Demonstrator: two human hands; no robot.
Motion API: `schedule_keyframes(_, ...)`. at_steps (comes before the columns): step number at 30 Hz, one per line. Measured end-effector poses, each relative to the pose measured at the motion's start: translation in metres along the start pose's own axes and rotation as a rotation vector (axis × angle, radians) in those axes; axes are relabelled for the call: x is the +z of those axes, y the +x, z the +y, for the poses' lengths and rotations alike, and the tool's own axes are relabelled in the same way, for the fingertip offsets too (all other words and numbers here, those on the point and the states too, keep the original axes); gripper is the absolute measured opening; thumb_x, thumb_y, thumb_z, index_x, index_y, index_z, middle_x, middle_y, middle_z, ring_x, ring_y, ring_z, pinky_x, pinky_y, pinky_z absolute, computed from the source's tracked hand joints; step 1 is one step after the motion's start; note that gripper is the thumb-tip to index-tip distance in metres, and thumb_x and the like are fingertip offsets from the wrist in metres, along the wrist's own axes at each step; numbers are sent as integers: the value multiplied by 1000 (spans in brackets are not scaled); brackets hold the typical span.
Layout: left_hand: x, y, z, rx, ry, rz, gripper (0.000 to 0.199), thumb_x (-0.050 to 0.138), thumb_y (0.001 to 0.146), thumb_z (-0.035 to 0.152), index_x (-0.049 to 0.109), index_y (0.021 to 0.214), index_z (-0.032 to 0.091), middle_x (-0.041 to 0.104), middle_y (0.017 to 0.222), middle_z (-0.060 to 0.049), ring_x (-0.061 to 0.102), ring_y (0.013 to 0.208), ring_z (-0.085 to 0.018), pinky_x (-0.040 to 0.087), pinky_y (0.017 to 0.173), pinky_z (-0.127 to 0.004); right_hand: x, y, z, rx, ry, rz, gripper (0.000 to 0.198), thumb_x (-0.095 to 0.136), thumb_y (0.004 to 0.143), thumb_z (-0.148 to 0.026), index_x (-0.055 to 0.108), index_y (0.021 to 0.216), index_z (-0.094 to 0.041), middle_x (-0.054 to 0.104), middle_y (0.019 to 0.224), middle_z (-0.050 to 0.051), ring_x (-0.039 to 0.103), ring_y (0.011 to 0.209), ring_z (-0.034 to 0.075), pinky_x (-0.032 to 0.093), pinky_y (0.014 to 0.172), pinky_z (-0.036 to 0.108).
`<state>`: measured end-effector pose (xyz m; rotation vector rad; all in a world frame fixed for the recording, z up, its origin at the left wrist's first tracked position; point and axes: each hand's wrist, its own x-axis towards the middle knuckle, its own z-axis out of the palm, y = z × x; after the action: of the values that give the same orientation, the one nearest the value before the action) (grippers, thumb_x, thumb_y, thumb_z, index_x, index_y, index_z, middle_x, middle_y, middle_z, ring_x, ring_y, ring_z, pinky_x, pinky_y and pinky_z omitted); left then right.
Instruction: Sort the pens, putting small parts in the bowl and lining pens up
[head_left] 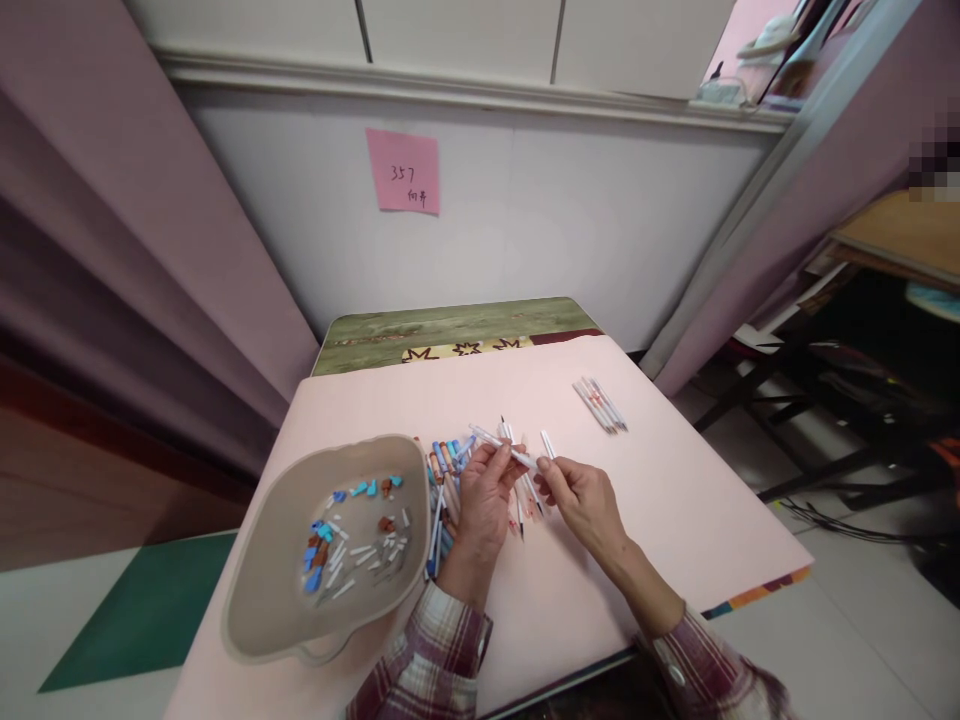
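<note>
As hands grip a pen, pink tabletop; white wall, curtains

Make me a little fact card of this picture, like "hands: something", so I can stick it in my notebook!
Left hand: pinching a slim white pen
Right hand: fingertips at the pen's other end
Beige tub: holds small white, blue, turquoise and brown pieces
Colored pile: between tub and left hand
Row of pens: lying farther right
Table cover: pale pink
Wall note: pink, reads "357" on top
</note>
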<state>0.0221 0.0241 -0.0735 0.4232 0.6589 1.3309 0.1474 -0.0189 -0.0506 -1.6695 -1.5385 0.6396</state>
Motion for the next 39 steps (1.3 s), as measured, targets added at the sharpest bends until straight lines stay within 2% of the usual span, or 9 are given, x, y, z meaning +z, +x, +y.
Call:
schedule_keyframes(3, 1, 0, 0, 0, 10, 11, 20, 77, 69, 23, 63, 80, 14, 70, 77, -4, 65, 71, -13, 51, 70, -25, 1, 0, 1, -11, -15, 59, 29, 64, 79, -48, 63, 90, -21, 68, 72, -1, 58, 54, 12, 40, 52, 21)
schedule_keyframes(6, 1, -1, 0, 9, 20, 10, 20, 77, 69, 23, 64, 81, 13, 69, 77, -3, 65, 72, -13, 52, 74, -27, 2, -1, 2, -10, -25, 60, 28, 60, 83, -48, 61, 77, -20, 64, 62, -1, 56, 51, 12, 39, 51, 21)
schedule_keyframes(8, 1, -1, 0, 15, 20, -1, 18, 76, 70, 23, 64, 80, 13, 69, 76, -3, 65, 73, -13, 52, 76, -28, 2, -1, 2, 3, -3, 6, 39, 48, 90, -48, 60, 66, -20, 62, 57, -1, 57, 51, 13, 39, 52, 22)
schedule_keyframes(13, 0, -1, -1, -3, 21, -2, 20, 76, 70, 24, 65, 81, 13, 68, 76, -3, 64, 71, -12, 51, 71, -26, 3, -2, 1, 3, 10, 57, 30, 65, 79, -49, 62, 91, -21, 68, 71, -2, 57, 52, 12, 40, 51, 21)
schedule_keyframes(16, 1, -1, -1, 8, 28, 0, 18, 76, 70, 24, 65, 80, 13, 68, 76, -3, 64, 71, -12, 50, 73, -25, 4, -3, 2, -12, -18, 61, 28, 61, 82, -49, 61, 79, -21, 64, 61, -2, 54, 49, 12, 39, 50, 21)
schedule_keyframes(19, 2, -1, 0, 6, 46, 6, 17, 75, 70, 23, 64, 80, 13, 68, 75, -2, 64, 71, -12, 51, 74, -26, 3, -4, 3, -10, -12, 8, 39, 46, 90, -50, 62, 70, -20, 61, 55, 0, 54, 48, 13, 39, 50, 21)
schedule_keyframes(24, 2, -1, -1, 2, 65, 15, 19, 76, 69, 24, 63, 79, 14, 68, 74, -3, 63, 66, -11, 49, 66, -23, 4, -4, 1, -8, -16, 46, 28, 63, 80, -48, 65, 87, -21, 66, 65, -2, 55, 51, 12, 39, 50, 21)
schedule_keyframes(30, 1, -1, -1, 13, 166, -8, 21, 76, 67, 26, 65, 80, 13, 69, 73, -3, 64, 67, -12, 49, 69, -24, 3, -5, 1, 27, 1, 3, 31, 58, 83, -44, 62, 65, -19, 60, 54, -2, 51, 49, 12, 36, 50, 21)
schedule_keyframes(39, -11, 5, -11, 30, 294, -48, 23, 73, 73, 30, 65, 88, 13, 71, 75, -4, 64, 65, -12, 48, 66, -23, 0, -2, 8, 39, 34, -153, 44, 48, 88, -46, 60, 56, -19, 57, 51, -2, 49, 48, 11, 34, 49, 20)
